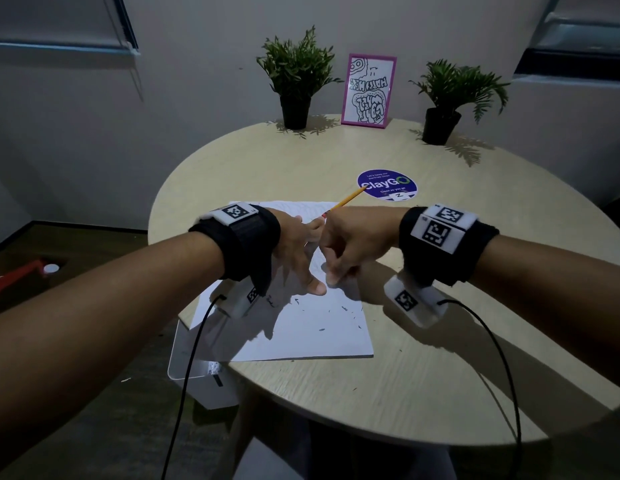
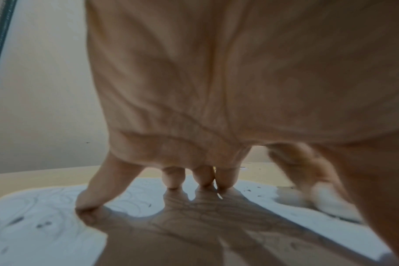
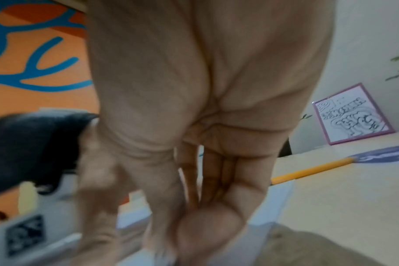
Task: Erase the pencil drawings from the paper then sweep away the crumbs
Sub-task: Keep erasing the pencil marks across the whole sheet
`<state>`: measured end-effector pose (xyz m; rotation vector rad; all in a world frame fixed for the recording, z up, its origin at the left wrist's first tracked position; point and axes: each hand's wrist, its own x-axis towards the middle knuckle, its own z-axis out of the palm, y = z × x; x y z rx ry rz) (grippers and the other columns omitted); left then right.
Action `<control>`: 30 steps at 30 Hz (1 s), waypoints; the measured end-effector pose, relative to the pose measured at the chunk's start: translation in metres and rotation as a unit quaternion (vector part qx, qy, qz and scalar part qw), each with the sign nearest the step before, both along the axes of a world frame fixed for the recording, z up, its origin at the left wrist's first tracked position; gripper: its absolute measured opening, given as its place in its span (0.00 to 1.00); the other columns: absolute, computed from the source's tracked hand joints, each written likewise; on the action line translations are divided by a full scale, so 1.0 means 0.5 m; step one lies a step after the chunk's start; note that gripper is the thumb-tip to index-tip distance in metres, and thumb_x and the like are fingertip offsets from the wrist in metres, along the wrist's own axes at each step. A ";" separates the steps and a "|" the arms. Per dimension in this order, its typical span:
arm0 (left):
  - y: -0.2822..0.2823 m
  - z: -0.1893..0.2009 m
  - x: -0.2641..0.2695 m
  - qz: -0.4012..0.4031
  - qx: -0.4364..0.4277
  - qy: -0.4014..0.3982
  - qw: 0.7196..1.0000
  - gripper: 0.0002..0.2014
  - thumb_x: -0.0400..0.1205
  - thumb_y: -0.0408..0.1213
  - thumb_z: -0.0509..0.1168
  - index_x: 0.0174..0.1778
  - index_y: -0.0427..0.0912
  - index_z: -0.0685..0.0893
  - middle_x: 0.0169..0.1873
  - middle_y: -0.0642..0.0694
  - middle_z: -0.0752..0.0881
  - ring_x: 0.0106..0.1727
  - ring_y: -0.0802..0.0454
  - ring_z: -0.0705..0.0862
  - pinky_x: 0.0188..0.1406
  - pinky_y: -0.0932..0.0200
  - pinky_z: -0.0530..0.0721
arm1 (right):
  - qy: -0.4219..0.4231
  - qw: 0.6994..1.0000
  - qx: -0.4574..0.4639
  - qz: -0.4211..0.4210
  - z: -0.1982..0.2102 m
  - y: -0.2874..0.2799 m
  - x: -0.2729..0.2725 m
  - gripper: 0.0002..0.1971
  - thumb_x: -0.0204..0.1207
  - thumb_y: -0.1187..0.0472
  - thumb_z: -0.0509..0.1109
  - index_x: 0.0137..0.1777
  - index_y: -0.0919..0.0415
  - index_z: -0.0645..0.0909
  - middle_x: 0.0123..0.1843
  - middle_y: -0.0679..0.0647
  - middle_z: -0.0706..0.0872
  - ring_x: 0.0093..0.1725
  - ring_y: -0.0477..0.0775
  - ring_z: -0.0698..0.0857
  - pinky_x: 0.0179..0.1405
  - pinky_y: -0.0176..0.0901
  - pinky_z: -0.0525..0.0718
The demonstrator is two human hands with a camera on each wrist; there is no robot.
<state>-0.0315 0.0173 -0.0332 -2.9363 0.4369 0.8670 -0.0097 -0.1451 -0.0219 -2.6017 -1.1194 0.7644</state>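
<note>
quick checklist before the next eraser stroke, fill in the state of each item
1. Left hand pins the paper with spread fingers: ok.
2. Right hand grips an eraser: cannot tell; a blurred white thing shows at its fingertips in the left wrist view.
3. Drawings gone: not ok; faint lines remain.
4. Crumbs swept: not ok.
5. Pencil clear of the stroke: ok; it lies at the far edge.
6. Paper on the table: not ok; its left corner overhangs.
</note>
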 end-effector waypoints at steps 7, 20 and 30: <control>-0.004 0.014 -0.017 0.006 0.002 -0.017 1.000 0.52 0.69 0.71 0.72 0.85 0.68 0.49 0.87 0.60 0.50 0.88 0.51 0.43 0.83 0.40 0.57 | -0.092 0.994 0.034 -0.057 -0.007 0.007 0.030 0.11 0.70 0.57 0.83 0.30 0.54 0.85 0.29 0.47 0.89 0.31 0.43 0.87 0.37 0.40 0.85; -0.007 0.019 -0.017 -0.005 0.003 -0.005 1.000 0.51 0.70 0.70 0.72 0.84 0.70 0.49 0.87 0.63 0.47 0.88 0.50 0.40 0.84 0.38 0.54 | -0.055 0.998 0.006 -0.017 -0.004 0.004 0.005 0.14 0.69 0.56 0.84 0.28 0.52 0.83 0.26 0.44 0.87 0.27 0.37 0.83 0.32 0.35 0.80; -0.007 0.016 -0.014 0.000 0.007 -0.001 1.000 0.52 0.70 0.71 0.72 0.85 0.69 0.49 0.87 0.62 0.47 0.88 0.50 0.39 0.85 0.36 0.52 | -0.020 0.998 0.041 -0.035 -0.014 0.001 0.014 0.10 0.70 0.57 0.84 0.32 0.58 0.87 0.31 0.50 0.91 0.31 0.44 0.89 0.35 0.34 0.80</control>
